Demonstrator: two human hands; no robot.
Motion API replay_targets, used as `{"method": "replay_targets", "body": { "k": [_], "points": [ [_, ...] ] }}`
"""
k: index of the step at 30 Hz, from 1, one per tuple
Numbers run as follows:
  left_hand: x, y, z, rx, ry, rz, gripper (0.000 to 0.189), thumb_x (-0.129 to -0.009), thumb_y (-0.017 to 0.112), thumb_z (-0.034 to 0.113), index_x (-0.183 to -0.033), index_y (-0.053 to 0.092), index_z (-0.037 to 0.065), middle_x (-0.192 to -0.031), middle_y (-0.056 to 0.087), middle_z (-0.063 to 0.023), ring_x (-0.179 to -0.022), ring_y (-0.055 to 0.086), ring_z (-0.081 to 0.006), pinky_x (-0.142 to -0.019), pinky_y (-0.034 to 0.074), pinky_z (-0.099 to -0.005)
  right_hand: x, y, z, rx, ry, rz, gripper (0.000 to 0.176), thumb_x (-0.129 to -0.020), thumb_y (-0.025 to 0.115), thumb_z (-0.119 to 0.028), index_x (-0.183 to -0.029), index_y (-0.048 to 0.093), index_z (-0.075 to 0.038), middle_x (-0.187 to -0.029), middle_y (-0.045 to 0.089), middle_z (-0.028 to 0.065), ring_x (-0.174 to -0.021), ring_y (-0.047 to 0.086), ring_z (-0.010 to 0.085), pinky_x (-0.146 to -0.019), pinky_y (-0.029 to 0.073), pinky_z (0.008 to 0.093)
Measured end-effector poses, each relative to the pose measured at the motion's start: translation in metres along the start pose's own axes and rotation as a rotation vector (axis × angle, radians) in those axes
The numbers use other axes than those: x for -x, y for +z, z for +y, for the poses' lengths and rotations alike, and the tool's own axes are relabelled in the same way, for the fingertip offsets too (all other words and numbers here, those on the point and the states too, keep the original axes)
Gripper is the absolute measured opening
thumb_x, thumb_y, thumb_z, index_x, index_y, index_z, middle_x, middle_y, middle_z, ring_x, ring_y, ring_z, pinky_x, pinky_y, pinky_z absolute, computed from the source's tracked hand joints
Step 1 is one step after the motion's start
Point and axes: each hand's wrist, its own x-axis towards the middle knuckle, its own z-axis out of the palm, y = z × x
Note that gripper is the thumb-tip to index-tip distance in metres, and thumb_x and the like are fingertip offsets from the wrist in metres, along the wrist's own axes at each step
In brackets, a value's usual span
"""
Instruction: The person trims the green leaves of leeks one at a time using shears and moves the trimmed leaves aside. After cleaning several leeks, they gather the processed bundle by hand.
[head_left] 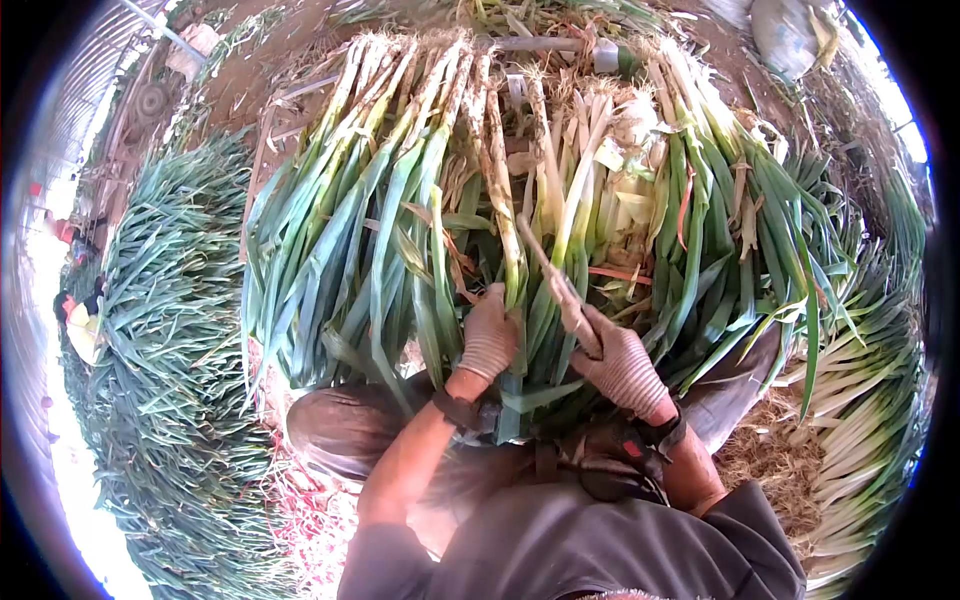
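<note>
My left hand (490, 332), in a striped work glove, is closed around the green part of a leek (503, 205) whose soiled root end points away from me. In my gloved right hand (625, 368) is a narrow knife-like tool (563, 290); its thin end slants up and left beside that leek. Its exact kind is hard to make out. Untrimmed leeks (390, 190) lie fanned out left of my hands, roots away. Paler leeks (578, 190) lie right of the held one, and another bunch (700, 150) sits farther right.
A large heap of green leeks (180, 380) fills the left side. White-stemmed leeks (860, 440) are stacked at the right, beside a pile of root scraps (775, 460). Red strands (315, 530) litter the ground at lower left. A pale sack (785, 40) stands at the back right.
</note>
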Motion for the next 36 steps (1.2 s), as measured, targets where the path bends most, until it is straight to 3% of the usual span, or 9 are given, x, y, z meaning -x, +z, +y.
{"method": "replay_targets", "body": {
  "k": [1, 3, 5, 8, 12, 19, 23, 30, 36],
  "points": [
    [-0.005, -0.001, -0.007, 0.098, 0.043, 0.043, 0.034, -0.089, 0.065, 0.018, -0.115, 0.056, -0.003, -0.092, 0.067, -0.0290, -0.093, 0.065, -0.0477, -0.081, 0.051, -0.0503, 0.003, 0.006, 0.005, 0.049, -0.025, -0.034, 0.067, -0.080, 0.071, -0.014, -0.141, 0.048, 0.001, -0.094, 0.065, 0.0269, -0.083, 0.067, 0.0323, -0.081, 0.053, 0.0372],
    [-0.014, -0.004, -0.013, 0.189, 0.133, 0.147, 0.033, -0.091, 0.067, 0.023, -0.112, 0.059, -0.001, -0.090, 0.068, -0.0269, -0.090, 0.065, -0.0475, -0.078, 0.051, -0.0495, 0.013, 0.009, 0.003, 0.045, -0.028, -0.032, 0.060, -0.080, 0.069, -0.014, -0.134, 0.048, -0.001, -0.088, 0.063, 0.0315, -0.086, 0.064, 0.0481, -0.074, 0.052, 0.0484],
    [-0.028, 0.000, -0.025, 0.137, 0.080, 0.138, 0.029, -0.094, 0.066, 0.025, -0.106, 0.061, 0.000, -0.086, 0.067, -0.0270, -0.086, 0.064, -0.0476, -0.076, 0.050, -0.0502, 0.018, 0.009, -0.002, 0.062, -0.008, -0.075, 0.060, -0.081, 0.068, -0.015, -0.135, 0.047, -0.001, -0.092, 0.063, 0.0316, -0.089, 0.064, 0.0484, -0.076, 0.052, 0.0499],
    [-0.026, -0.002, -0.019, 0.231, 0.055, 0.152, 0.027, -0.097, 0.063, 0.022, -0.096, 0.060, -0.004, -0.081, 0.062, -0.0249, -0.075, 0.060, -0.0384, -0.072, 0.048, -0.0430, 0.022, 0.013, -0.003, 0.096, -0.036, -0.085, 0.060, -0.081, 0.067, -0.015, -0.136, 0.046, -0.002, -0.096, 0.064, 0.0316, -0.092, 0.064, 0.0486, -0.079, 0.052, 0.0515],
    [-0.028, -0.003, -0.026, 0.081, 0.098, 0.193, 0.024, -0.097, 0.062, 0.023, -0.099, 0.062, 0.000, -0.080, 0.065, -0.0281, -0.079, 0.062, -0.0489, -0.067, 0.049, -0.0523, 0.019, 0.024, 0.006, 0.155, -0.069, -0.095, 0.059, -0.082, 0.066, -0.016, -0.136, 0.045, -0.002, -0.097, 0.065, 0.0313, -0.093, 0.063, 0.0489, -0.081, 0.052, 0.0525],
    [-0.029, -0.004, -0.031, 0.099, 0.106, 0.174, 0.025, -0.097, 0.061, 0.024, -0.099, 0.063, -0.001, -0.081, 0.065, -0.0279, -0.080, 0.063, -0.0474, -0.070, 0.050, -0.0515, -0.023, 0.029, -0.005, 0.279, -0.043, -0.038, 0.049, -0.080, 0.064, -0.015, -0.126, 0.049, -0.004, -0.085, 0.066, 0.0300, -0.086, 0.064, 0.0495, -0.077, 0.051, 0.0545],
    [-0.026, -0.009, -0.025, 0.113, 0.111, 0.180, 0.026, -0.096, 0.061, 0.024, -0.100, 0.064, -0.001, -0.084, 0.066, -0.0284, -0.083, 0.064, -0.0475, -0.072, 0.050, -0.0513, -0.059, 0.033, -0.001, 0.303, -0.061, 0.049, 0.049, -0.079, 0.064, -0.014, -0.125, 0.051, -0.002, -0.086, 0.065, 0.0305, -0.087, 0.064, 0.0490, -0.075, 0.051, 0.0536],
    [-0.028, -0.007, -0.030, 0.135, 0.156, 0.209, 0.026, -0.098, 0.060, 0.021, -0.102, 0.064, -0.004, -0.089, 0.065, -0.0307, -0.088, 0.063, -0.0494, -0.074, 0.050, -0.0489, -0.112, 0.031, -0.019, 0.389, -0.079, 0.084, 0.042, -0.081, 0.065, -0.016, -0.118, 0.054, -0.002, -0.091, 0.067, 0.0303, -0.093, 0.065, 0.0488, -0.083, 0.052, 0.0547],
    [-0.028, -0.009, -0.031, 0.152, 0.065, 0.138, 0.025, -0.098, 0.059, 0.019, -0.105, 0.065, -0.005, -0.094, 0.066, -0.0305, -0.092, 0.062, -0.0493, -0.078, 0.050, -0.0461, -0.159, 0.034, -0.025, 0.392, -0.074, 0.140, 0.037, -0.079, 0.066, -0.019, -0.111, 0.059, -0.002, -0.094, 0.068, 0.0291, -0.096, 0.064, 0.0477, -0.084, 0.052, 0.0526]
  ]
}}
